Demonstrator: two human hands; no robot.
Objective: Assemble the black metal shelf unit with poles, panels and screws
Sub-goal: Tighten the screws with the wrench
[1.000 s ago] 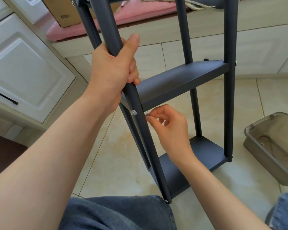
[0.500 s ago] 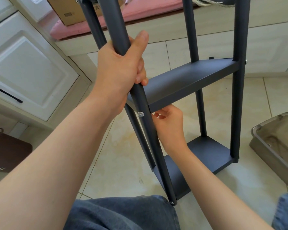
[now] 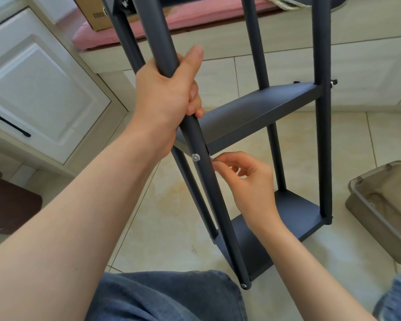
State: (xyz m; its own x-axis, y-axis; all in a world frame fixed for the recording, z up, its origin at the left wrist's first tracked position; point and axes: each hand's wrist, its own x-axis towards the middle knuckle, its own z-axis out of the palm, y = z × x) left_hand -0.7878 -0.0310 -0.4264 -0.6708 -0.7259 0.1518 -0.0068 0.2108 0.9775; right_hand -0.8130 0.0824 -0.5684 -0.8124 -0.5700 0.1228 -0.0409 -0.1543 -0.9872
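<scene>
The black metal shelf unit stands on the tiled floor, with a middle panel (image 3: 259,112) and a bottom panel (image 3: 294,214) joined to several poles. My left hand (image 3: 169,93) grips the near pole (image 3: 213,200) above the middle panel. A silver screw head (image 3: 196,156) sits in that pole at the panel's corner. Just right of the pole, under the panel's near edge, my right hand (image 3: 248,181) pinches a small metal part with thumb and forefinger. What that part is cannot be made out.
A translucent grey plastic bin (image 3: 384,205) sits on the floor at right. White cabinet doors (image 3: 39,89) with a black handle stand at left. A bench with a pink cushion (image 3: 195,15) and a cardboard box runs behind. My knees in jeans are at the bottom edge.
My right hand came out from under the middle panel's near edge and now pinches at the pole's right side. My left hand keeps its grip on the pole.
</scene>
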